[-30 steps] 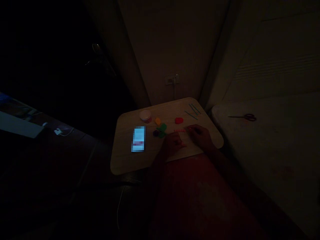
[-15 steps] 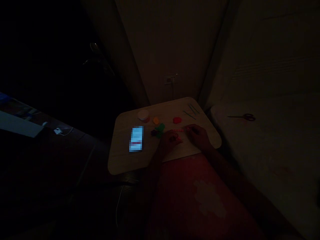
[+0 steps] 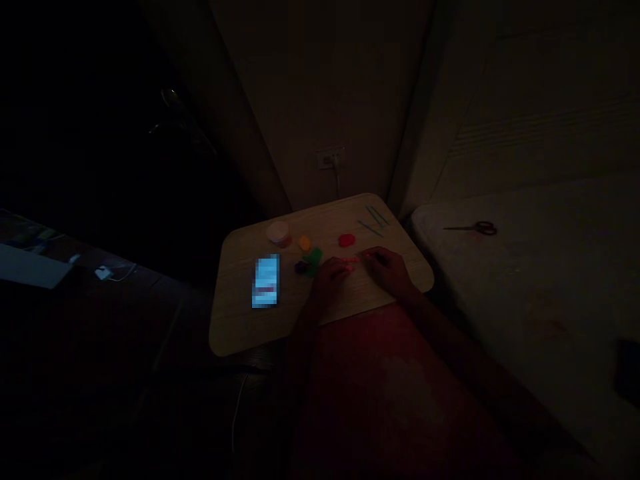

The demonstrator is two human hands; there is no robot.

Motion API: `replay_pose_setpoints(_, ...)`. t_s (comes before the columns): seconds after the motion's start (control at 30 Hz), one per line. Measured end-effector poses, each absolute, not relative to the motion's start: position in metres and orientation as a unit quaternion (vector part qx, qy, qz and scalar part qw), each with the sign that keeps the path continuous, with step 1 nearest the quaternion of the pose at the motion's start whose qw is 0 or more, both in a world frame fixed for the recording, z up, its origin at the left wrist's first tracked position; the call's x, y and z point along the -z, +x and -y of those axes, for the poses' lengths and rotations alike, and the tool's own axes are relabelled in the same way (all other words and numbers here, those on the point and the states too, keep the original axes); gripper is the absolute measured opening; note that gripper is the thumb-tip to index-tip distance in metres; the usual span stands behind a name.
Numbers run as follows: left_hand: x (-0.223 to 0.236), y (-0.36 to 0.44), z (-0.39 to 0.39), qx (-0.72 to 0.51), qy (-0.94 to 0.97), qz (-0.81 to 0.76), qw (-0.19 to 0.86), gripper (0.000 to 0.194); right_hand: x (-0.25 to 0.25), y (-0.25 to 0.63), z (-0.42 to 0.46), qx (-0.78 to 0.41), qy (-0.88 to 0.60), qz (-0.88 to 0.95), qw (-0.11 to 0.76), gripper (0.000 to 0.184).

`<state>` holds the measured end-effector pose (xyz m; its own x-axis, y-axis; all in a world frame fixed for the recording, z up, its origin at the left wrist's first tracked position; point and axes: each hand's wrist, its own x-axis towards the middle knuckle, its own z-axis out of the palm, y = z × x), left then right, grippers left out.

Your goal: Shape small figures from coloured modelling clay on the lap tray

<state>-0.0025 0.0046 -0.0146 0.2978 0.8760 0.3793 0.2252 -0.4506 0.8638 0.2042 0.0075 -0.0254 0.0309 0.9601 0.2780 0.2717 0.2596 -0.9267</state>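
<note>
In the dim light, a thin pinkish-red strip (image 3: 351, 259) of what looks like modelling dough lies between my hands, low over the table. My left hand (image 3: 330, 277) has its fingers closed around the strip's left end. From the other side my right hand (image 3: 386, 267) pinches at its right end, with a speck of red between the fingertips. Behind the strip sits a round red lump (image 3: 347, 240). Green pieces (image 3: 313, 259) and a dark purple lump (image 3: 301, 267) are just left of my left hand, and a yellow-orange lump (image 3: 305, 243) is farther back.
A small wooden table (image 3: 235, 327) carries a lit phone (image 3: 265, 281), a pale-lidded tub (image 3: 278, 233) and several thin green-blue sticks (image 3: 373, 223). Scissors (image 3: 483, 228) rest on a pale surface to the right. A wall socket (image 3: 330, 159) with a plugged-in cable is behind.
The view has shifted slightly, so everything sits a little farther left. My left hand's fingers have drawn together around the strip, and my right hand stays at its right end.
</note>
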Motion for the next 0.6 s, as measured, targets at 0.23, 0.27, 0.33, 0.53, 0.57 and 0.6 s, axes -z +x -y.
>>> replay_pose_setpoints(0.23, 0.0192, -0.0012, -0.007, -0.457, 0.724, -0.379, 0.352, 0.022, 0.0221, 0.2035, -0.0063, -0.341, -0.507, 0.609, 0.506, 0.026)
replay_pose_setpoints(0.27, 0.0197, -0.001, -0.0075, -0.458, 0.724, -0.379, 0.35, 0.023, 0.0219, 0.2037, -0.0061, -0.337, -0.509, 0.609, 0.505, 0.026)
replay_pose_setpoints(0.33, 0.0203, -0.0005, -0.008, -0.456, 0.727, -0.378, 0.347, 0.025, 0.0221, 0.204, -0.0061, -0.334, -0.513, 0.612, 0.5, 0.027)
replay_pose_setpoints(0.53, 0.0199, -0.0003, -0.0066, -0.461, 0.734, -0.371, 0.333, 0.025, 0.025, 0.2044, -0.0068, -0.34, -0.504, 0.611, 0.508, 0.025)
replay_pose_setpoints(0.57, 0.02, -0.0005, -0.0063, -0.461, 0.737, -0.367, 0.332, 0.026, 0.0252, 0.2042, -0.0066, -0.339, -0.504, 0.611, 0.508, 0.025)
replay_pose_setpoints(0.6, 0.02, -0.0006, -0.006, -0.46, 0.738, -0.364, 0.334, 0.026, 0.0252, 0.2041, -0.0065, -0.338, -0.506, 0.612, 0.505, 0.025)
